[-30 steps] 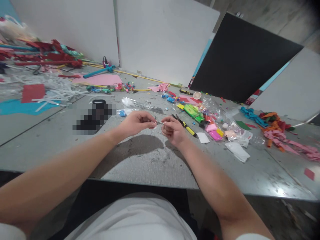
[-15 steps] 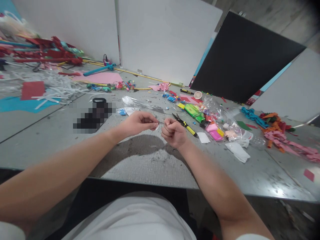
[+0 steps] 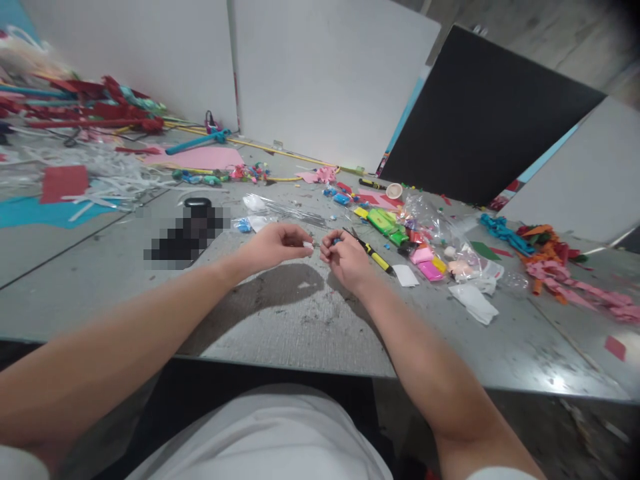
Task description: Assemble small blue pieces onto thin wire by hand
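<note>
Pinched between fingertips of left hand [image 3: 276, 244] and right hand [image 3: 344, 257] above grey tabletop [image 3: 300, 320]: small whitish piece [image 3: 309, 246], probably light and easily dropped, best held at its ends.

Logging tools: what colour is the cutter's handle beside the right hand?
Yellow and black, head view.

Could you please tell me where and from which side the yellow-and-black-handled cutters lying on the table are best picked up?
Take the yellow-and-black-handled cutters by the handle, which points toward the right and near edge. Come from above on that side with the right hand, which lies just beside them. The dark blade end points away toward the far left, close to the fingers, so keep off it.
</note>
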